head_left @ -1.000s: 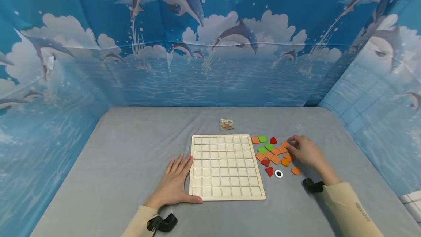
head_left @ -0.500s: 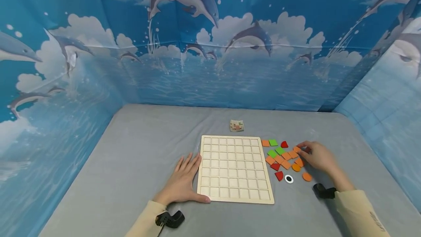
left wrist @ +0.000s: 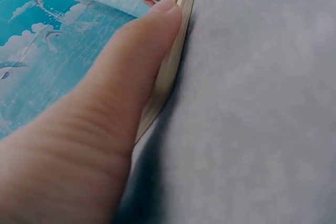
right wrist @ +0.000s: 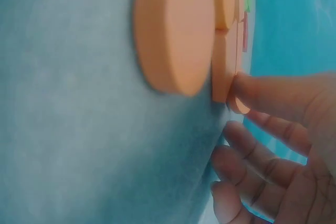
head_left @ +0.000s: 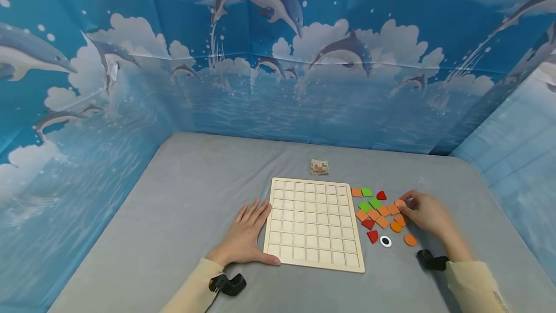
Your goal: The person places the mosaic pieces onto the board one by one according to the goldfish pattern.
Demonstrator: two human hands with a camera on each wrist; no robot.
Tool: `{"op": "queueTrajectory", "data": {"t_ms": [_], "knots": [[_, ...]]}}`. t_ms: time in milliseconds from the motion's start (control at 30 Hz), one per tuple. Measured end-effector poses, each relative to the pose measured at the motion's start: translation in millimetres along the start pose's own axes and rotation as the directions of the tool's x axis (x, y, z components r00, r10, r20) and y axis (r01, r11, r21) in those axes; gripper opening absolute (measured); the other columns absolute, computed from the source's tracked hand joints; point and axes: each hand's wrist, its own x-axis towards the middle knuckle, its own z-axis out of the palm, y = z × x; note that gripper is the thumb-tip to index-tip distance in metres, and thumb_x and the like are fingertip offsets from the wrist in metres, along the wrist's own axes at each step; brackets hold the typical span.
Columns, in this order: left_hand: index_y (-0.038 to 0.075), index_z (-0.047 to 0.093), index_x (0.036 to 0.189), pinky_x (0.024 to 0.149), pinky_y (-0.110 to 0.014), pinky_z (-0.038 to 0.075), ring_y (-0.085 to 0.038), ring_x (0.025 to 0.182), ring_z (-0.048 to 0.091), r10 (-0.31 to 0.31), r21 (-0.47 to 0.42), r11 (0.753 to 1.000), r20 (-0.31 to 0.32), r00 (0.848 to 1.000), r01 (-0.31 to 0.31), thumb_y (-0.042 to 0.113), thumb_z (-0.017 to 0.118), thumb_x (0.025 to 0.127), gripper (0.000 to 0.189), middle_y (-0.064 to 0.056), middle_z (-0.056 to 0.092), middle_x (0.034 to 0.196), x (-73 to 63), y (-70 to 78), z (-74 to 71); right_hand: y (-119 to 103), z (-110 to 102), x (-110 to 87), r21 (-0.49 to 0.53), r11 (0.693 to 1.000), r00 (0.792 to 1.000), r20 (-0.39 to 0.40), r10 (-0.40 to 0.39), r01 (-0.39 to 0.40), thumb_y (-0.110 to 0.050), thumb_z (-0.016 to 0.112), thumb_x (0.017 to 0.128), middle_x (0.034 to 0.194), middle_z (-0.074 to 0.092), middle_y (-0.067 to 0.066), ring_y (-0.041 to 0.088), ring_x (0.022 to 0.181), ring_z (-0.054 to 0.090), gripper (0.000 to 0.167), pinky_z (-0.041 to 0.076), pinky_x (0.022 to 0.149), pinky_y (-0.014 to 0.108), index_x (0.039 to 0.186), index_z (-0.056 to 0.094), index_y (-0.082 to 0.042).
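Observation:
A pale wooden grid board (head_left: 311, 222) lies flat on the grey tabletop. My left hand (head_left: 244, 237) is spread along its left side, with the fingertips at the edge and the thumb at the near left corner. Close up in the left wrist view, the thumb lies along the board's side (left wrist: 170, 66). Right of the board, my right hand (head_left: 429, 214) pinches a round orange piece (head_left: 400, 203) between thumb and index finger at the far end of a group of flat pieces. In the right wrist view the thumb partly covers that orange piece (right wrist: 240, 105); the other fingers are loosely bent.
Around the right hand lie orange square tiles (head_left: 382, 222), green tiles (head_left: 367, 192), red quarter-round pieces (head_left: 372, 237), another orange disc (head_left: 410, 240) and a white ring-shaped piece with a black centre (head_left: 385, 241). Beyond the board is a small patterned card (head_left: 319, 167). A dolphin-print curtain (head_left: 278, 101) surrounds the table.
The head view has turned, so the whole scene sits farther right and slightly tilted. Both hands keep nearly the same places against the board and pieces.

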Motion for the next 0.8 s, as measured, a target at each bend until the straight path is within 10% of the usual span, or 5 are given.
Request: {"op": "queueTrajectory", "data": {"t_ms": [800], "knots": [[0.007, 0.013, 0.153, 0.112, -0.048, 0.003, -0.027, 0.143, 0.003, -0.039, -0.028, 0.999, -0.018, 0.999, 0.039, 0.089, 0.052, 0.061, 0.129, -0.007, 0.014, 0.157, -6.4, 3.2, 4.2, -3.3, 8.4, -14.0, 0.194, 0.981, 0.994, -0.102, 0.024, -0.004, -0.024, 0.068, 0.088, 0.076, 0.054, 0.005, 0.019, 0.061, 0.047, 0.025, 0.039, 0.050, 0.031, 0.089, 0.055, -0.002]]}}
